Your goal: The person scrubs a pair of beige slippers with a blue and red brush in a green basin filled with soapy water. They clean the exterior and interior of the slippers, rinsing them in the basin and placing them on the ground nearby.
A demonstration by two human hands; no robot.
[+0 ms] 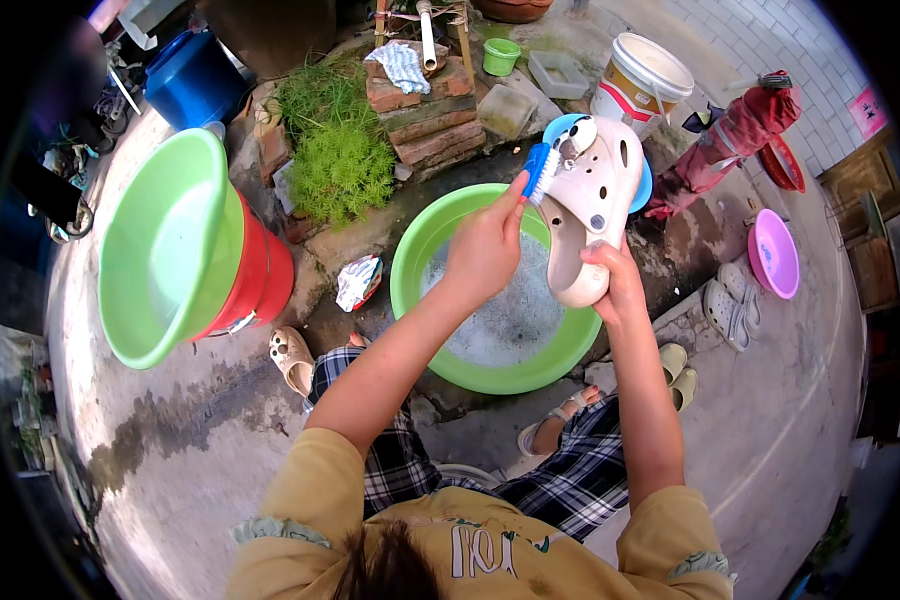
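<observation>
My left hand (485, 248) is closed on a blue scrub brush (539, 170); its white bristles meet the side of a pale clog (610, 178). My right hand (621, 282) grips that clog by the heel, thumb on the rim of its opening. The clog has round holes and a decoration near the toe, and is held up over the far right part of a green basin (407, 280). Cloudy, sudsy water (500, 325) lies in the basin, between my feet.
Left, a green basin (120, 290) rests tilted on a red bucket (260, 275). A crumpled packet (358, 283) lies near my left foot. Several clogs (727, 312) and a purple basin (773, 253) are at right. Bricks (435, 125) and a white bucket (642, 75) stand beyond.
</observation>
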